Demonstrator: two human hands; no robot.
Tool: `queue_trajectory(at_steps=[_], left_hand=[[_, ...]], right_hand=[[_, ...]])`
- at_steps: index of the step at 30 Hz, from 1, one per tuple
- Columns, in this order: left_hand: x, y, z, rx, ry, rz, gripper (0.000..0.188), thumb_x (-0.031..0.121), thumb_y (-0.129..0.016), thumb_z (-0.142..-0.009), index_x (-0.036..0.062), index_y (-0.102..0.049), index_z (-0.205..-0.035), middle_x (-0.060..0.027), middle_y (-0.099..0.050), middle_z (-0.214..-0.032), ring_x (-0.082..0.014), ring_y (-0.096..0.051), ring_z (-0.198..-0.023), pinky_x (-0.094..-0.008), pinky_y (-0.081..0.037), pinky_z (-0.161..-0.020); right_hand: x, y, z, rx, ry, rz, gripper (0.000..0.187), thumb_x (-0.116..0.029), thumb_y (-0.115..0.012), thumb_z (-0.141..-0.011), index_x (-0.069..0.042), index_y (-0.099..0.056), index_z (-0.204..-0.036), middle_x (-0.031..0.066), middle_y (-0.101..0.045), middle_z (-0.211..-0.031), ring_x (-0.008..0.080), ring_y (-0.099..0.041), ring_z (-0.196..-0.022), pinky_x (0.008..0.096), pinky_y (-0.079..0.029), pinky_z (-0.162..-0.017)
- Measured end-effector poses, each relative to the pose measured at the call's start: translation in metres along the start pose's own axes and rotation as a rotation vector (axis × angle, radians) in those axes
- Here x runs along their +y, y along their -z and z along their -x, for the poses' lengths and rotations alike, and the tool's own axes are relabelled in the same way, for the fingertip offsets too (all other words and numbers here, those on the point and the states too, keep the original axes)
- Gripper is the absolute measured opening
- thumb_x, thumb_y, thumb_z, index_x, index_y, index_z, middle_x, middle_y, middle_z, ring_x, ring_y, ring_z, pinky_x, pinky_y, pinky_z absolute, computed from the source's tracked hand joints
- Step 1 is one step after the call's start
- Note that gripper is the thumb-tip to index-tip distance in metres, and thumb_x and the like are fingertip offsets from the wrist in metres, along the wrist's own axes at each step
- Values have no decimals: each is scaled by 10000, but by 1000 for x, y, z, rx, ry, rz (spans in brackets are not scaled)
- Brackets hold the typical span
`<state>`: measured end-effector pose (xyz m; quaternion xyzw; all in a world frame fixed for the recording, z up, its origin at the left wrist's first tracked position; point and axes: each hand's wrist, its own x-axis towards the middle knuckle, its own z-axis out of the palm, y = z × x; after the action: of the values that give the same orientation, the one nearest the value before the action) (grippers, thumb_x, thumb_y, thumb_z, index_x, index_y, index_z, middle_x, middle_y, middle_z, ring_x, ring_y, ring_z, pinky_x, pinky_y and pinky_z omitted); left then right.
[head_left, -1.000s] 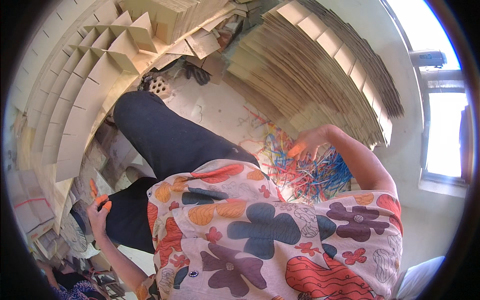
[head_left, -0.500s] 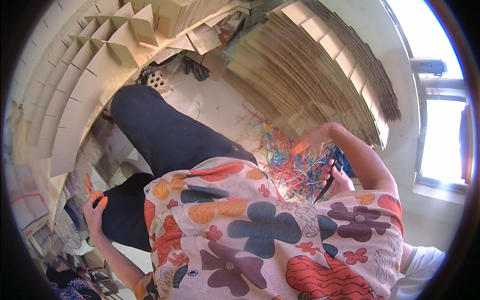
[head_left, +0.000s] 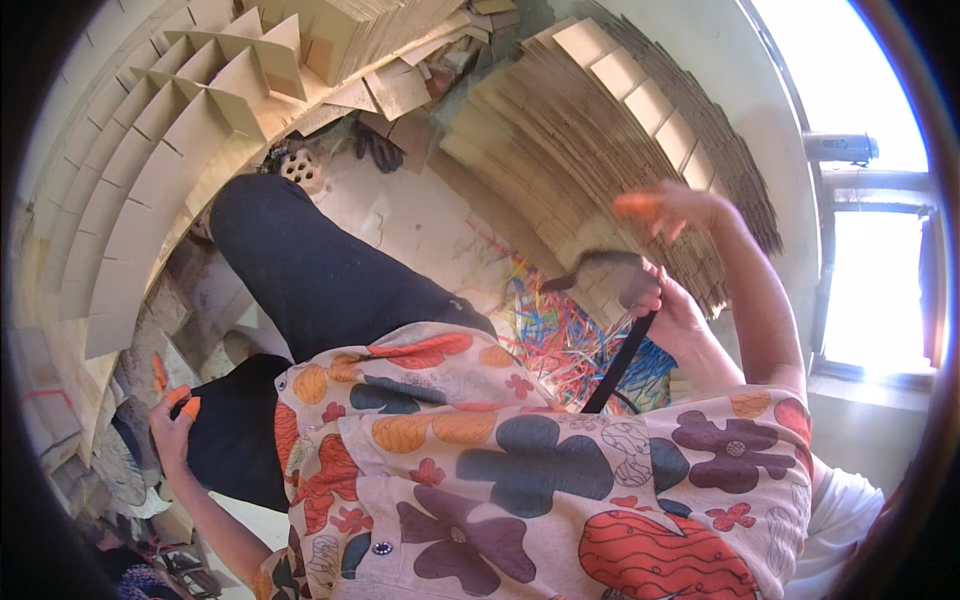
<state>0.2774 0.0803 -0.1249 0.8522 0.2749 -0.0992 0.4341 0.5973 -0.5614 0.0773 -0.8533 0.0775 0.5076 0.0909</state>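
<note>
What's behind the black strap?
Coloured strips show on both sides of the black strap, and cardboard behind its upper end. What lies squarely behind it is covered.

A pale floor (head_left: pixel 400 225) is strewn on one side with a tangled heap of thin strips (head_left: pixel 545 330) in red, blue and yellow. Next to the heap, cardboard sheets (head_left: pixel 560 140) are stacked in a broad bank. Farther off, 1 brick with round holes (head_left: pixel 301 171) is seen near a dark glove (head_left: pixel 378 152). A pale bench (head_left: pixel 222 178) at the left is loaded with slotted cardboard dividers (head_left: pixel 155 210), some interlocked upright into cells, and with a thick cardboard pile (head_left: pixel 370 45).
</note>
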Motion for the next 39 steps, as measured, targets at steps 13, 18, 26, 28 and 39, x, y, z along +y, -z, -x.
queue_trajectory(at_steps=[13,18,26,28,39], left_hand=[[31,-14,11,117,-54,153,229,34,-682,-732,-27,-667,-952,-51,-654,-834,-106,-578,-738,-231,-458,-687],[188,-90,29,-30,-566,364,438,84,-807,-659,39,-661,-1069,-88,-674,-1015,-165,-648,-895,-277,-519,-782],[299,-118,35,119,-1391,164,447,74,-751,-591,-55,-637,-1004,-148,-616,-1025,-267,-618,-814,-325,-512,-690],[285,-115,35,145,-1417,67,361,44,-710,-601,-76,-629,-932,-175,-601,-1012,-262,-614,-781,-334,-511,-661],[238,-78,81,281,-1324,-351,258,86,-635,-565,-54,-590,-777,-135,-576,-810,-188,-550,-647,-270,-470,-546]], right_hand=[[-64,-84,0,98,513,-820,227,-111,-639,-834,30,-626,-1012,77,-629,-738,118,-579,-581,248,-469,-498],[-113,-117,29,61,476,-1355,230,-105,-602,-882,7,-561,-1079,61,-559,-698,99,-480,-429,228,-366,-356],[-193,-165,36,-129,578,-1137,336,-111,-595,-895,22,-505,-1190,29,-605,-731,49,-501,-498,192,-370,-391],[-204,-174,33,-179,577,-1100,370,-111,-576,-903,25,-464,-1228,74,-613,-856,74,-565,-608,207,-445,-447],[-242,-178,14,104,897,-752,452,-115,-549,-905,-29,-425,-1331,112,-501,-1272,161,-532,-1076,301,-446,-905]])
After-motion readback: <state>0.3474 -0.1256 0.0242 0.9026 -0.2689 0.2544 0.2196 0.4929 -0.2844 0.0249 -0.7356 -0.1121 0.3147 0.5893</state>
